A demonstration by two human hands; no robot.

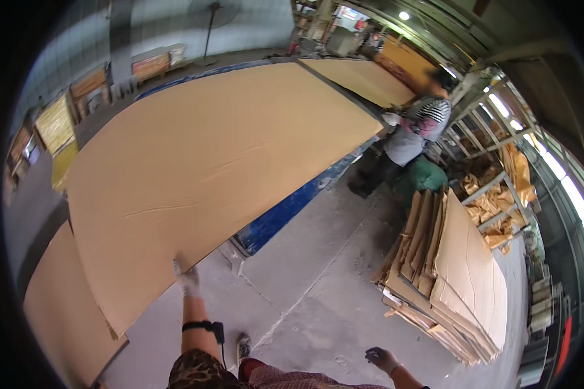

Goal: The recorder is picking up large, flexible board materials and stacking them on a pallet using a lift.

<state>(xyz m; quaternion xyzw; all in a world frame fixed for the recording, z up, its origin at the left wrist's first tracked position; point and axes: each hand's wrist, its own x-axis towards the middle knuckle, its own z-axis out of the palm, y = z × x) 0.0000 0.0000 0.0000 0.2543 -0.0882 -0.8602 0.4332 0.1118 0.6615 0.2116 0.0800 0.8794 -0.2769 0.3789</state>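
Observation:
A very large tan cardboard sheet (227, 142) with a few creases spreads over a blue-sided table (285, 211) and overhangs its near end. At the sheet's near edge, my gloved left hand (188, 280) grips the border, part of its fingers hidden. Low on the right, my right hand (383, 360) hangs over the floor in a white glove with dark fingertips. Its fingers are loosely bent and apart, with nothing in them. Another cardboard sheet (61, 311) lies lower at the left, partly beneath the large one.
Across the table's right side stands a co-worker (414, 129) in a grey apron, by a further sheet (363, 79). A tall stack of folded cardboard (470, 272) rests on the floor at right. Behind it, a metal rack (499, 194) holds crumpled brown paper. A green sack (427, 175) sits nearby.

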